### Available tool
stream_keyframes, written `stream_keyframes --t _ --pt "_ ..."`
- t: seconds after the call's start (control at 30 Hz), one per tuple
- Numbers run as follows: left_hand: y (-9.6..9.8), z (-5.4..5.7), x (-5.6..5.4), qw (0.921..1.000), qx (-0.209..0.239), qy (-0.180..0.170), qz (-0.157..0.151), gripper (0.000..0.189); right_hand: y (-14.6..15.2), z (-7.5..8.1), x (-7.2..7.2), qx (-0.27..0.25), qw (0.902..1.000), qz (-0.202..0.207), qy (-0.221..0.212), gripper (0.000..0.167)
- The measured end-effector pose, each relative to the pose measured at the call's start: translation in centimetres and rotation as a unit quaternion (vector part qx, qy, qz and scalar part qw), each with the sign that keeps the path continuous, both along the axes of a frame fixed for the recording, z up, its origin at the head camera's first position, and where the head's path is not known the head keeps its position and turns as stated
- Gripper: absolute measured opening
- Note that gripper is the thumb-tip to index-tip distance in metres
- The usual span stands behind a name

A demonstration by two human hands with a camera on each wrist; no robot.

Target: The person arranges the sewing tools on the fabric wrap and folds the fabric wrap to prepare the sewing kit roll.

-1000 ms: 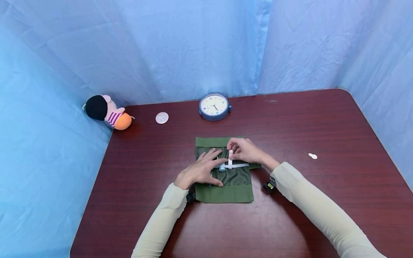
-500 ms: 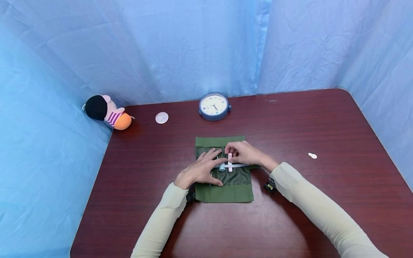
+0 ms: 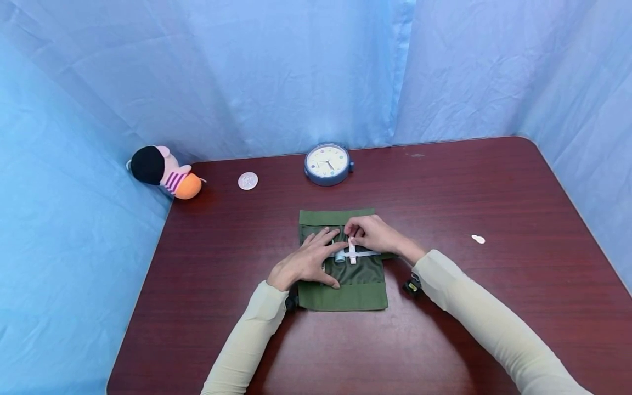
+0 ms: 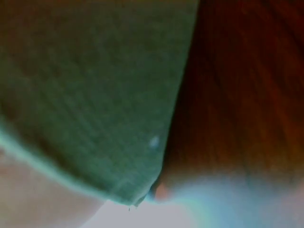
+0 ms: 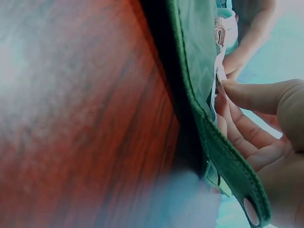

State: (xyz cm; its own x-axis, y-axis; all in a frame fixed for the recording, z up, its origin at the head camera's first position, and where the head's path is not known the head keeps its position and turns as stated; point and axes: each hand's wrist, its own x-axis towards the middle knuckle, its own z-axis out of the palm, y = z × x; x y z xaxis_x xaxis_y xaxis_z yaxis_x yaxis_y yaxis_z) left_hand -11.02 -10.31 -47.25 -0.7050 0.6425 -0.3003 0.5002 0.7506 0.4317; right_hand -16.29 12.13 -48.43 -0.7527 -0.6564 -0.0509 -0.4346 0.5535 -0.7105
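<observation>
A green fabric organizer lies unfolded on the table, a pale elastic band running across its middle. My left hand rests on its left part, fingers spread, beside a short light-blue tube tucked at the band. With thumb and fingertips my right hand pinches the upper end of a narrow white strip with faint pinkish print. The strip's lower end extends below the band. In the right wrist view, a green strap with a snap hangs from the organizer's edge near the right hand.
Behind the organizer stands a blue-rimmed clock. A round silvery disc and a plush toy lie toward the back left. To the right is a small white scrap. Blue curtains hang behind the dark red table.
The right hand has shifted slightly left, and the white strip has slid toward the person, its lower end now farther below the band. The left hand has stayed in place.
</observation>
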Motion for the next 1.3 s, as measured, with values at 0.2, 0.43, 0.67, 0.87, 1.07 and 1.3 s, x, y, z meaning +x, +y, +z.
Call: stream_keyframes --t 0.2,0.43,0.67,0.87,1.07,1.3 --pt "0.0 -0.2 0.1 1.0000 -0.006 0.003 0.003 0.097 -0.2 0.0 0.1 -0.008 0.9997 0.001 -0.021 0.026" --pt "-0.1 -0.2 0.0 0.9999 -0.009 -0.003 0.006 0.098 -0.4 0.2 0.3 -0.003 0.9986 -0.003 -0.053 0.036" --pt "-0.2 -0.2 0.1 1.0000 -0.007 0.003 0.006 0.099 -0.4 0.3 0.3 0.006 0.9977 -0.007 -0.068 0.039" --pt "-0.2 -0.2 0.0 0.9999 -0.008 0.011 0.007 0.104 -0.3 0.3 0.2 0.007 0.9978 -0.004 -0.066 0.039" --pt "-0.2 -0.4 0.0 0.9999 -0.002 0.009 0.009 0.107 0.4 0.7 0.2 -0.002 0.9988 -0.018 -0.046 0.037" --pt "-0.3 -0.4 -0.2 0.9981 0.035 0.044 0.023 0.077 3.3 2.1 0.1 -0.034 0.9971 -0.067 -0.009 0.028"
